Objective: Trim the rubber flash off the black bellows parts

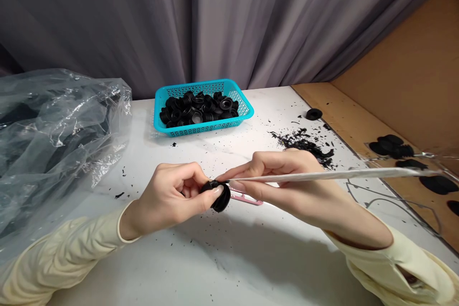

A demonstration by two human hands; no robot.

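My left hand (175, 191) is closed in a pinch round a black ribbed rubber bellows (223, 198), held above the white table. Thumb and fingertips press on its upper side. My right hand (283, 177) is also closed, its thumb and forefinger pinching the narrow dark-tipped end of a long, thin pale rod (322, 175). The rod's tip meets the edge of the bellows, and its length runs out to the right, smeared toward the far end. Beneath the right fingers shows a pink openwork piece (247, 197); whether it lies on the table or is held, I cannot tell.
A turquoise basket (204, 129) full of black bellows stands at the back. Black scraps (304, 143) lie heaped at right, near a single black ring-shaped part (314, 114). Clear plastic bagging (71, 124) covers the left. Black discs (390, 146) and a grey cable (394, 201) are at right.
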